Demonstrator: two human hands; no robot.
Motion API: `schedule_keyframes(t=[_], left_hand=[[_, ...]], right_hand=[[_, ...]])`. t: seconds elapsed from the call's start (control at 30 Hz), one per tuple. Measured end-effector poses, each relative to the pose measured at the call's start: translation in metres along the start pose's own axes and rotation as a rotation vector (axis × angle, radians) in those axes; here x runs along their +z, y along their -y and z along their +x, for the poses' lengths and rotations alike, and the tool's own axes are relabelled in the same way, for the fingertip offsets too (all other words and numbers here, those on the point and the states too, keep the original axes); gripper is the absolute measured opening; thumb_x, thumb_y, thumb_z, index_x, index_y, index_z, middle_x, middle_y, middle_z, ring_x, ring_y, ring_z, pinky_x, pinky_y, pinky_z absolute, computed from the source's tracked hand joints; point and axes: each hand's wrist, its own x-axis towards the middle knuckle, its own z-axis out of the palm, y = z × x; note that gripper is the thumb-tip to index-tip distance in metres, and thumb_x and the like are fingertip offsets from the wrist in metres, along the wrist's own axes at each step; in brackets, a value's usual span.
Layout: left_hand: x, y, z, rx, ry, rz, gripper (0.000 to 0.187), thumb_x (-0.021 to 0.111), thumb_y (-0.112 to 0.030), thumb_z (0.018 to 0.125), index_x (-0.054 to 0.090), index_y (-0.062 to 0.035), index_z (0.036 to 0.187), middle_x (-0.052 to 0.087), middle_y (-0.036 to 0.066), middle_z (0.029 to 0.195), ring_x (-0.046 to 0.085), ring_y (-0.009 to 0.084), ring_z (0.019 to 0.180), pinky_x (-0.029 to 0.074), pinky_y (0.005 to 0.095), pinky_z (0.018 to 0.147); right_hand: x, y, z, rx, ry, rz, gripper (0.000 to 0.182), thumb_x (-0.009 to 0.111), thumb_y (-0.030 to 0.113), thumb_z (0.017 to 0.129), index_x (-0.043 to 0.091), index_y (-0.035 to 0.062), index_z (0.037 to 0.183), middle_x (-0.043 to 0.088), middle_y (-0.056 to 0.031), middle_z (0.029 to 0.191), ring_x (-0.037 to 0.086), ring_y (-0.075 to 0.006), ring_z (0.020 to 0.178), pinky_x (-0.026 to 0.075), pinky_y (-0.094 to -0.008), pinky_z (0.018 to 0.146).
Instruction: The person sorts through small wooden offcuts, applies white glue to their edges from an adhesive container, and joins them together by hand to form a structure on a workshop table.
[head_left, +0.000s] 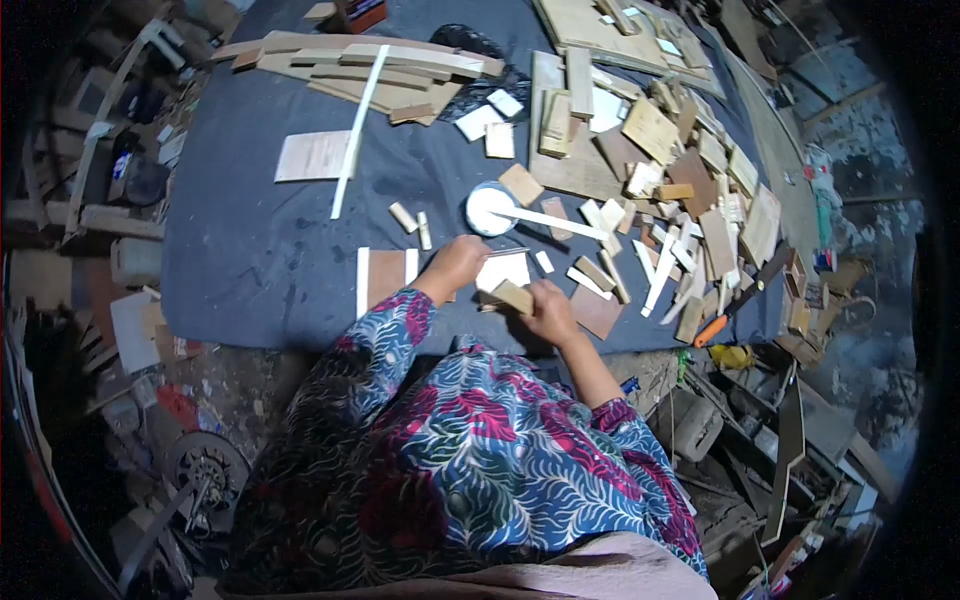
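Note:
My left hand (pixel 460 264) is closed on a thin pencil-like stick (pixel 507 251) that points right, above a white square piece (pixel 503 270). Just to the right, my right hand (pixel 549 312) grips a small wooden block (pixel 513 297) near the table's front edge. Behind the hands stands a round tub of white stuff (pixel 490 209), with a long white strip (pixel 558 222) reaching from it to the right. Left of my left hand lies a brown board (pixel 387 276) with white strips along its sides.
A heap of wood offcuts (pixel 655 130) covers the table's right side. An orange-handled saw (pixel 711 331) lies at the right front edge. Long planks (pixel 400 60) and a pale board (pixel 315 157) rest at the back left. Clutter surrounds the table on the floor.

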Motion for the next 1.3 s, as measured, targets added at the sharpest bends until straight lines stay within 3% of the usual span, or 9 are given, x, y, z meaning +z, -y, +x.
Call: schedule_keyframes(t=[0.1, 0.23, 0.37, 0.7, 0.83, 0.9, 1.1, 1.23, 1.3], left_hand=[[0.001, 0.001, 0.001, 0.010, 0.022, 0.018, 0.016, 0.050, -0.013, 0.075, 0.064, -0.0050, 0.078, 0.059, 0.016, 0.080, 0.055, 0.0340, 0.082, 0.044, 0.0418, 0.072], [-0.010, -0.011, -0.003, -0.010, 0.009, -0.008, 0.025, 0.061, -0.013, 0.070, 0.061, -0.0028, 0.092, 0.057, 0.017, 0.092, 0.052, 0.0353, 0.091, 0.042, 0.0407, 0.078], [-0.019, -0.020, -0.010, -0.046, -0.128, -0.006, 0.034, 0.064, -0.011, 0.070, 0.057, -0.0024, 0.103, 0.057, 0.017, 0.099, 0.051, 0.0339, 0.096, 0.040, 0.0382, 0.084], [-0.049, -0.051, -0.049, -0.255, -0.304, -0.225, 0.019, 0.060, -0.002, 0.076, 0.060, 0.0010, 0.094, 0.058, 0.012, 0.088, 0.056, 0.0177, 0.071, 0.046, 0.0251, 0.065], [-0.058, -0.061, -0.062, -0.358, -0.370, -0.230, 0.018, 0.058, -0.003, 0.078, 0.061, 0.0018, 0.095, 0.058, 0.008, 0.087, 0.053, 0.0104, 0.069, 0.045, 0.0221, 0.063], [-0.058, -0.061, -0.067, -0.417, -0.371, -0.200, 0.018, 0.058, -0.004, 0.078, 0.061, 0.0013, 0.096, 0.058, 0.008, 0.087, 0.054, 0.0106, 0.069, 0.045, 0.0219, 0.063], [-0.050, -0.086, -0.055, -0.423, -0.429, -0.171, 0.016, 0.058, -0.005, 0.079, 0.061, 0.0012, 0.093, 0.058, 0.008, 0.087, 0.053, 0.0108, 0.070, 0.044, 0.0213, 0.062], [-0.046, -0.097, -0.050, -0.416, -0.421, -0.149, 0.014, 0.058, -0.004, 0.079, 0.062, 0.0016, 0.091, 0.058, 0.009, 0.089, 0.054, 0.0130, 0.072, 0.044, 0.0222, 0.063], [-0.040, -0.095, -0.045, -0.391, -0.408, -0.178, 0.014, 0.057, -0.004, 0.079, 0.062, 0.0017, 0.091, 0.059, 0.010, 0.089, 0.055, 0.0138, 0.073, 0.044, 0.0226, 0.063]], right_hand=[[-0.003, 0.003, -0.001, -0.022, 0.031, 0.001, 0.028, 0.066, 0.011, 0.059, 0.051, 0.0021, 0.082, 0.053, -0.0158, 0.078, 0.053, -0.0355, 0.079, 0.043, -0.0420, 0.069], [-0.003, -0.023, -0.014, 0.240, -0.342, 0.238, 0.032, 0.063, 0.014, 0.064, 0.049, 0.0000, 0.089, 0.053, -0.0207, 0.085, 0.050, -0.0395, 0.083, 0.042, -0.0440, 0.072], [-0.038, -0.070, -0.028, 0.532, -0.656, -0.237, 0.029, 0.065, 0.015, 0.063, 0.052, 0.0026, 0.085, 0.055, -0.0165, 0.089, 0.051, -0.0359, 0.086, 0.039, -0.0414, 0.080], [-0.074, -0.099, -0.068, 0.658, -0.233, 0.075, 0.033, 0.063, 0.016, 0.060, 0.055, -0.0008, 0.087, 0.059, -0.0238, 0.083, 0.057, -0.0393, 0.080, 0.046, -0.0419, 0.070], [-0.094, -0.166, -0.077, 1.030, -0.837, 0.036, 0.033, 0.064, 0.016, 0.061, 0.055, -0.0035, 0.086, 0.059, -0.0236, 0.081, 0.057, -0.0404, 0.078, 0.045, -0.0448, 0.072], [-0.107, -0.186, -0.083, 0.998, -1.020, -0.449, 0.033, 0.064, 0.015, 0.061, 0.054, -0.0057, 0.085, 0.059, -0.0244, 0.083, 0.057, -0.0405, 0.079, 0.046, -0.0445, 0.072], [-0.125, -0.209, -0.078, 0.899, -0.811, 0.094, 0.029, 0.063, 0.015, 0.061, 0.055, -0.0032, 0.083, 0.057, -0.0234, 0.083, 0.054, -0.0388, 0.084, 0.042, -0.0451, 0.077], [-0.152, -0.239, -0.055, 0.822, -0.858, -0.260, 0.031, 0.064, 0.019, 0.060, 0.059, 0.0006, 0.085, 0.059, -0.0221, 0.080, 0.057, -0.0371, 0.080, 0.045, -0.0415, 0.074], [-0.171, -0.242, -0.044, 0.939, -0.614, -0.426, 0.032, 0.064, 0.015, 0.059, 0.058, 0.0017, 0.087, 0.059, -0.0223, 0.080, 0.057, -0.0375, 0.081, 0.045, -0.0435, 0.075]])
